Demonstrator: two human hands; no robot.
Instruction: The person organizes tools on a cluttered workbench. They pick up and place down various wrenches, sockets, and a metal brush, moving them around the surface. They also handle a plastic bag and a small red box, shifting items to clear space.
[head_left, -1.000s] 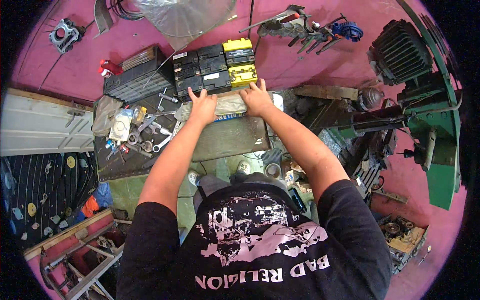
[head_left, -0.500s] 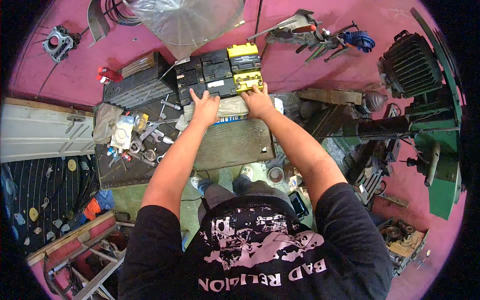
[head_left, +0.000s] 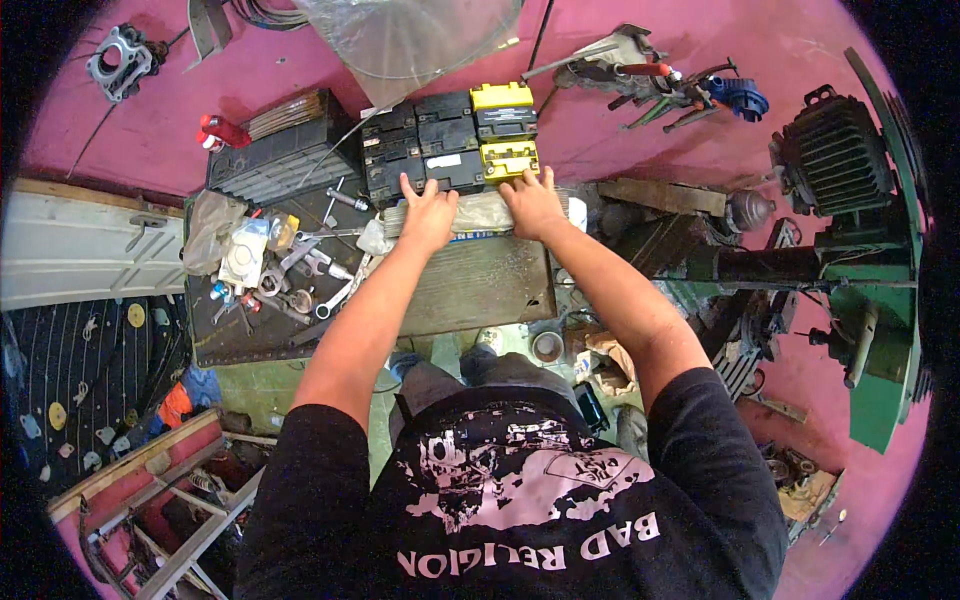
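Observation:
Both my hands reach over a low bundle with ridged edges, a clear plastic cover and a blue strip along its near side. It lies at the far part of the bench. My left hand rests on its left part, fingers spread toward the batteries. Over the right part lies my right hand, fingers apart, tips by the near yellow battery. Against the bundle's far side stand rows of black batteries, with yellow-topped batteries in the right column. The undersides of my hands are hidden.
Wrenches, small parts and plastic bags crowd the bench's left side. Behind them stands a dark stack of plates with a red bottle. A green drill press rises at right.
The whole view has shifted slightly. My left hand sits a little farther right along the bundle; my right hand stays by the yellow battery. The batteries keep their arrangement.

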